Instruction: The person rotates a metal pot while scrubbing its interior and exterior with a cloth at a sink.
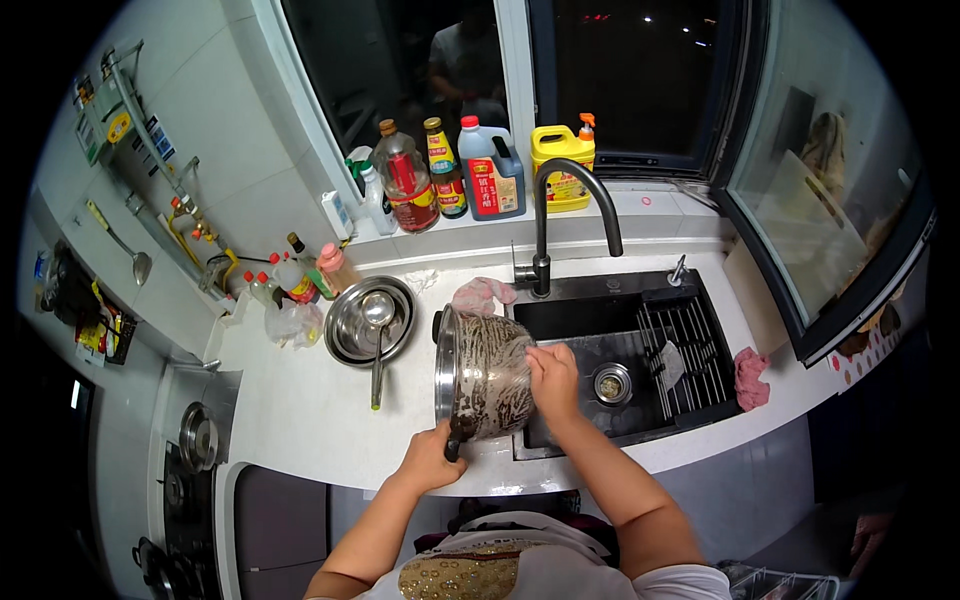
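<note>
A metal pot with black side handles lies tipped on its side at the left edge of the sink. Its wall is covered in dark and pale streaks. My left hand is closed around the pot's near handle. At the pot's right end, my right hand is closed with its fingers pressed on the edge of the base. Whether anything else is tucked inside those fingers is hidden. A pink cloth lies behind the pot.
A black faucet arches over the sink, where a drying rack sits at right. Left of the pot, a ladle rests across metal bowls. Bottles line the sill. An open window pane juts in at right.
</note>
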Demonstrator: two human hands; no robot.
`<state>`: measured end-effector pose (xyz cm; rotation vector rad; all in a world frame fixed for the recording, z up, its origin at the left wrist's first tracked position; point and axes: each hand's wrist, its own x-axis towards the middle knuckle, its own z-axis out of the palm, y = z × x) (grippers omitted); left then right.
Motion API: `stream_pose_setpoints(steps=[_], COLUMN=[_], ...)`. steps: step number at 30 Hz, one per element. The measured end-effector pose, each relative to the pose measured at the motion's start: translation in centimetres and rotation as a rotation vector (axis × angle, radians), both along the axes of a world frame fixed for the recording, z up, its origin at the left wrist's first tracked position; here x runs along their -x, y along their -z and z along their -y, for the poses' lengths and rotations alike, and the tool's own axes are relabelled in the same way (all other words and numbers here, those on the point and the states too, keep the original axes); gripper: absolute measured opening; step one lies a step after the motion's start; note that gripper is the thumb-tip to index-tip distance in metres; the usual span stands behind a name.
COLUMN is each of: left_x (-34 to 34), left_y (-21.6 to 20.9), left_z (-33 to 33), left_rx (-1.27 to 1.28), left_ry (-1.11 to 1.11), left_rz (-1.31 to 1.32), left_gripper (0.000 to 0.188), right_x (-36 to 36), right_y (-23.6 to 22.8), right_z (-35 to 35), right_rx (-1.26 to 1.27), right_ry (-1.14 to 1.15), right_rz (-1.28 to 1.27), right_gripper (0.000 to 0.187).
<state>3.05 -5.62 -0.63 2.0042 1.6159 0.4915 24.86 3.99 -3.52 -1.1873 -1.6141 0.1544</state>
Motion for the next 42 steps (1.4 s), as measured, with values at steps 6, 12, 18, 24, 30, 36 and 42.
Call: stream_pose_setpoints(steps=[6,12,18,24,30,36,42], left_x=[0.1,-0.2,0.0,-0.1,0.2,-0.1,-0.1], left_y=[-0.2,-0.7,-0.1,-0.3,-0.3,-0.9,-0.2], left_z=[0.2,0.3,0.4,0.7,0.5,0.3,0.5], left_rx=[0.037,0.035,0.060,0.091,0.128,0.103,0.068], left_ry=[-0.006,-0.007,0.024,0.039,0.012,0.061,0.097], left_rz=[-0.022,-0.022,-0.048,-0.069,-0.075,-0.074,-0.130], left_gripper=[0.044,0.048,0.054,0.054,0.053,0.054,0.051], right_x=[1.0,0.5,0.3,2.2,1.4,1.8,3.3], right_y=[-1.1,-0.9,-1.1,-1.9,-2.2,-3.1,-2.5], right_z=[2.0,1.4,-0.3,-0.3,-2.4,-3.0,1.5], right_rx=[-0.081,-0.067,0.088,-0.021,0.069,0.112,-0.050], right_ry=[-0.144,-0.109,-0.057,-0.141,-0.119,-0.133,-0.227], right_rz=[0.092,0.126,-0.074,0.056,0.141,0.040,0.023], right_gripper=[0.018,0.012,0.009,0.006,0.010,0.012,0.012])
